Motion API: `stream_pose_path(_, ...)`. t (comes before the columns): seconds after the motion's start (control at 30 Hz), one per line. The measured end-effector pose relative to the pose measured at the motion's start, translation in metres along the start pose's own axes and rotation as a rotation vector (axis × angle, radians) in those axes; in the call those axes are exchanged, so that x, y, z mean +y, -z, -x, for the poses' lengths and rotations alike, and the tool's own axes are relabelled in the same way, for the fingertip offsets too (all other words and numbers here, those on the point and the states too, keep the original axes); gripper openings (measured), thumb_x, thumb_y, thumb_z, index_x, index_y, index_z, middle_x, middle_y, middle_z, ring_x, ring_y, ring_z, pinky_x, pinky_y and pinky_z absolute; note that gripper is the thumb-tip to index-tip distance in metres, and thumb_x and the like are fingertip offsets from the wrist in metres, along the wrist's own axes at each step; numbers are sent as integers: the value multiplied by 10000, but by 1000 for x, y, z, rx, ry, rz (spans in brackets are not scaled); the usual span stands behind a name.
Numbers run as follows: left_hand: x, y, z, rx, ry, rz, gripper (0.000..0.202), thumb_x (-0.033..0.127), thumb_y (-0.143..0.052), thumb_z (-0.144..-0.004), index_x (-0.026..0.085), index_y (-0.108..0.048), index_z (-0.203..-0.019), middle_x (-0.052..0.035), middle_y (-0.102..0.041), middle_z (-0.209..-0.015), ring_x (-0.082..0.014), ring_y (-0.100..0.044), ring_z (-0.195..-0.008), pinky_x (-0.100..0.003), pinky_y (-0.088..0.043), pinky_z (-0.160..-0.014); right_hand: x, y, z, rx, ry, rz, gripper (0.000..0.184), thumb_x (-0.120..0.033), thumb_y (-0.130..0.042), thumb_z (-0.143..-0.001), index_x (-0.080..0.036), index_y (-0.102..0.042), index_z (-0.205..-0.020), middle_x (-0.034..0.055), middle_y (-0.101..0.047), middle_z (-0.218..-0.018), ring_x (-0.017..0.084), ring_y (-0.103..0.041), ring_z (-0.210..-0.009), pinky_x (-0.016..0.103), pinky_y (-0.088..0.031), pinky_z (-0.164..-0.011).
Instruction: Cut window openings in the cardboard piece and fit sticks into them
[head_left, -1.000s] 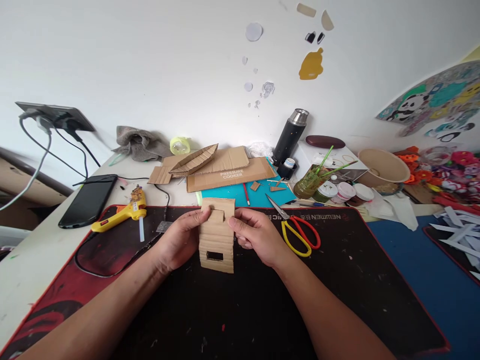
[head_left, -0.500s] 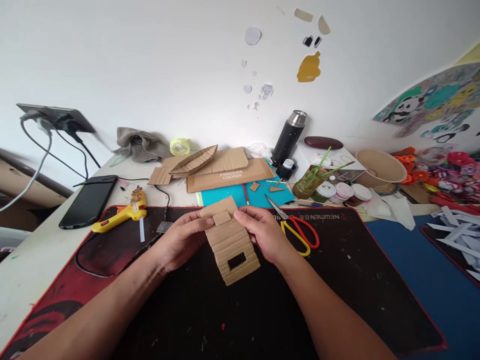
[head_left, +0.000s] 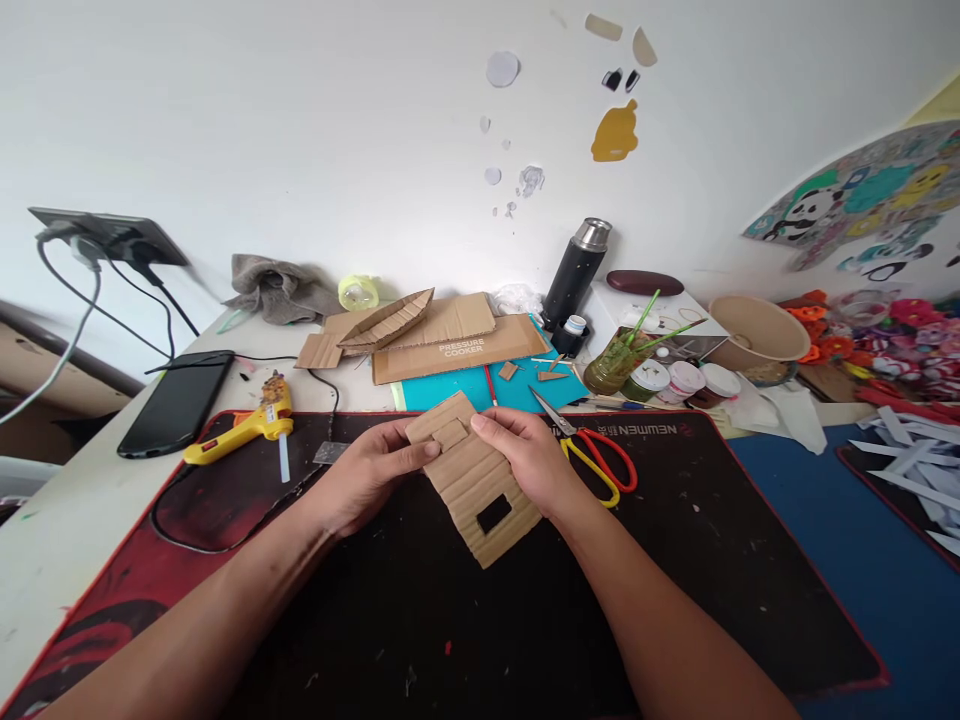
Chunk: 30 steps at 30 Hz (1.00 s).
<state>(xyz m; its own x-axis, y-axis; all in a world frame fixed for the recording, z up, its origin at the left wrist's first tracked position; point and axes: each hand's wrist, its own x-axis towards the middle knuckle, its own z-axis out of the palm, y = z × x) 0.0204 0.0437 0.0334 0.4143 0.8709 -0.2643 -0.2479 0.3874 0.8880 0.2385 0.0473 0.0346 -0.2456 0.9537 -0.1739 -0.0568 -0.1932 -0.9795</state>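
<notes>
- While both hands hold it over the mat, the cardboard piece (head_left: 470,478) tilts, its upper end leaning left and its lower end nearer the right forearm.
- Left hand (head_left: 371,472): the thumb presses on the front near the left edge; the other fingers go behind, so the piece is clamped between them.
- Right hand (head_left: 529,458): the thumb lies on the upper right edge, and the fingers pinch the piece from behind, mostly hidden.
- Near the upper end, between the thumbs, is a small cardboard rectangle (head_left: 450,435); whether it sits in the piece or on it, I cannot tell. A rectangular opening (head_left: 494,515) is cut through the lower part.
- Below the hands spreads the dark mat (head_left: 405,620), on the table (head_left: 52,530).
- Just beyond the right hand lie scissors (head_left: 630,468) with one red and one yellow handle.
- Well to the left rests a yellow glue gun (head_left: 244,435), near a black phone-like device (head_left: 180,400).
- Farther back, a boat-shaped cardboard form (head_left: 388,322) lies on cardboard sheets, one printed "PRESSURE COOKER" (head_left: 461,350), beside a blue sheet (head_left: 431,393).
- Behind, a black flask (head_left: 576,275) stands close to the wall (head_left: 300,120).
</notes>
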Motion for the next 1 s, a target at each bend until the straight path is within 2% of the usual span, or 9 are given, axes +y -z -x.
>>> stream_pose_path(0.17, 1, -2, 2, -51, 52, 59, 431, 424, -956, -744, 170, -844, -1074, -143, -833, -1106, -307, -760, -1023, -374, -573, -904, -1, -3, 1, -19, -24, -45, 426, -624, -784, -863, -203, -735, -827, 10, -666, -804, 178, -569, -751, 310, -423, -715)
stream_pose_path(0.33, -3, -1, 3, -69, 121, 35, 453, 375, -957, -749, 158, -824, -1124, -150, -832, -1142, -310, -768, -1030, -386, -570, -943, 0, -5, 1, -24, 15, 17, 401, -597, -760, -889, -202, -729, -824, -1, -652, -794, 168, -544, -742, 302, -403, -698)
stream_pose_path(0.67, -7, -4, -1, 3, 102, 227, 464, 275, -941, -744, 166, -820, -1178, -142, -822, -1214, -335, -756, -1117, -431, -574, -1003, 3, -9, 0, -36, 46, -35, 419, -620, -758, -893, -208, -701, -841, -14, -617, -804, 160, -518, -751, 299, -403, -711)
stream_pose_path(0.87, -9, -2, -1, -53, 112, 273, 374, 309, -928, -785, 143, -839, -1108, -157, -835, -1135, -313, -778, -1026, -390, -598, -910, 4, -9, 0, -43, 69, -46, 440, -625, -759, -896, -207, -661, -796, -22, -566, -778, 152, -483, -734, 293, -389, -699)
stream_pose_path(1.0, -8, -1, -1, -40, 85, 258, 356, 324, -945, -775, 145, -845, -1066, -150, -839, -1111, -291, -781, -987, -370, -608, -879, 3, -8, 0, -40, 56, -78, 439, -625, -765, -890, -207, -663, -805, -22, -566, -786, 151, -485, -739, 291, -386, -697)
